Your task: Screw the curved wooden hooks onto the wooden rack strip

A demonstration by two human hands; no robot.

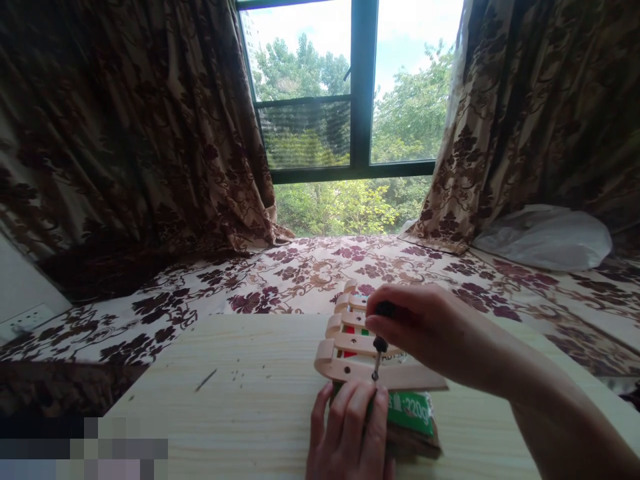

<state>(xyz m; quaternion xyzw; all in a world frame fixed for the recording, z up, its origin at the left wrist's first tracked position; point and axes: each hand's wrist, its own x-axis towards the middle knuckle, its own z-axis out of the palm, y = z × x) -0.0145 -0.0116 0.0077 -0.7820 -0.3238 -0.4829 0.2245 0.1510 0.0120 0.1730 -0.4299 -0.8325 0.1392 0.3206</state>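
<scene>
On the table (pixel 225 357), right of a few scattered bits (pixel 205 380), a wooden frame (pixel 415 379) lies over a packet (pixel 413 413) that juts out on the near side, where the left hand (pixel 347 430) rests against it. The right hand (pixel 420 333) is above the frame's right part, with the screwdriver (pixel 380 344) pointing down to its nearest strip. Behind the table spreads a cloth (pixel 310 260), then a window (pixel 365 87) between 2 curtains (pixel 150 133), a plastic bag (pixel 550 237) lying before the right one.
</scene>
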